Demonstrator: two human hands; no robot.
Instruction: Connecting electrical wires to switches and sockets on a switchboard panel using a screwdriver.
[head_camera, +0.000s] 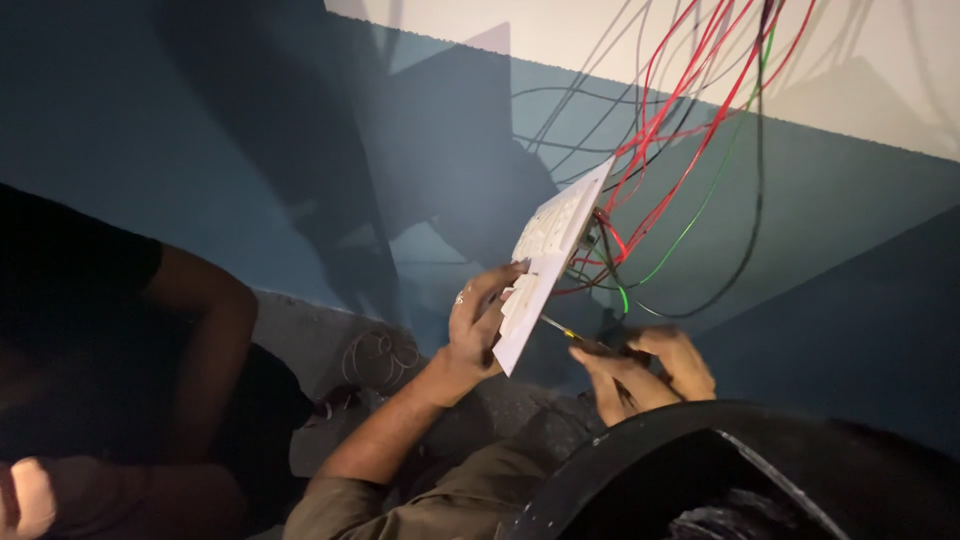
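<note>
Low against the blue-painted wall (130, 110), the left hand (478, 325) clamps the white rectangular plastic switch plate (545, 265) by its lower edge, tilted up. The right hand (650, 370) is closed around a thin yellow-shafted screwdriver (560, 328) aimed behind the plate. It seems best to hold the plate steady and keep the tip clear of the red, green and black wires (690, 130). The plate looks clean, with rows of switches.

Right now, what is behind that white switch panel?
Behind the white switch panel, red, black and green wires fan out, and a screwdriver reaches in. The wire connections themselves are covered by the panel.
</note>
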